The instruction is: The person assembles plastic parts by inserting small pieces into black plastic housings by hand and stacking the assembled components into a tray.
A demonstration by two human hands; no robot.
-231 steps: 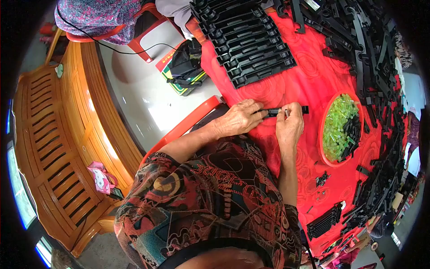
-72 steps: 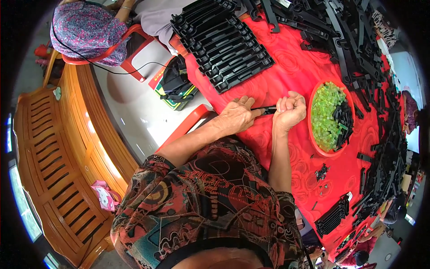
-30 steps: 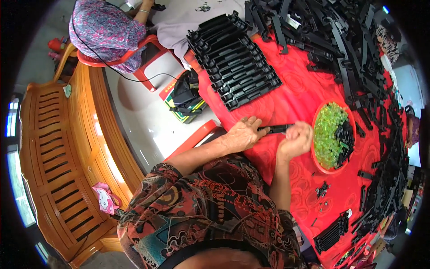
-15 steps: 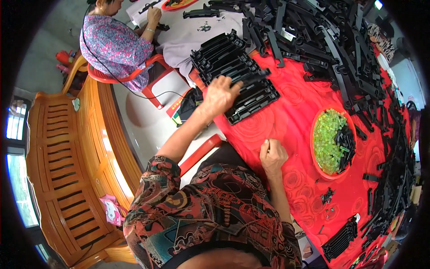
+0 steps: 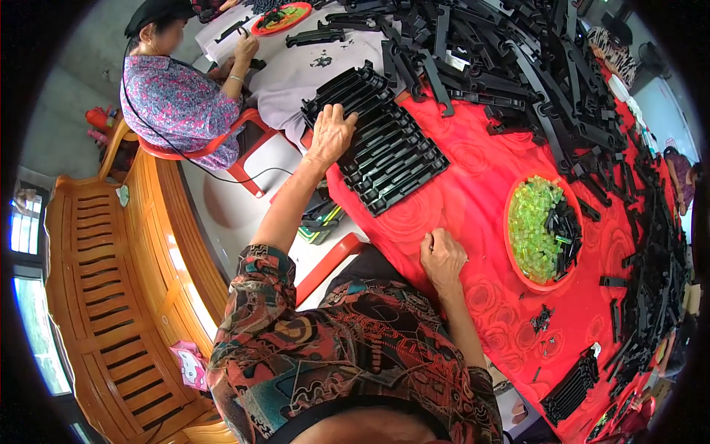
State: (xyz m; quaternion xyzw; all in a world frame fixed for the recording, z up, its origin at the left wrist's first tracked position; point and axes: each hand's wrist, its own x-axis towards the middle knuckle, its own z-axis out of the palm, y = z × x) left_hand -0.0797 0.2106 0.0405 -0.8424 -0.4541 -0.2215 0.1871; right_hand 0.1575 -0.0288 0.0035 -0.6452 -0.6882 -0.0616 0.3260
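Note:
A row of long black plastic strips (image 5: 396, 159) lies side by side on the red tablecloth, forming a slatted block. My left hand (image 5: 334, 135) rests at the left edge of this block with its fingers bent down over the strip ends; whatever is under the fingertips is hidden. Nearer to me, my right hand (image 5: 444, 255) is closed in a loose fist by the table edge, and its palm side does not show. To its right stands a round orange-red basin (image 5: 509, 240) of translucent yellow-green small pieces (image 5: 534, 226) and small black pieces (image 5: 566, 231).
A large heap of black plastic strips (image 5: 518, 66) covers the table's far right. Small black bits (image 5: 542, 318) and another strip block (image 5: 569, 392) lie at lower right. A seated person (image 5: 181, 96) works at the far left. A wooden bench (image 5: 103, 296) stands left.
My left hand has moved left across the block to its edge; the black strip earlier seen by its fingers now cannot be told from the row. My right hand stays closed.

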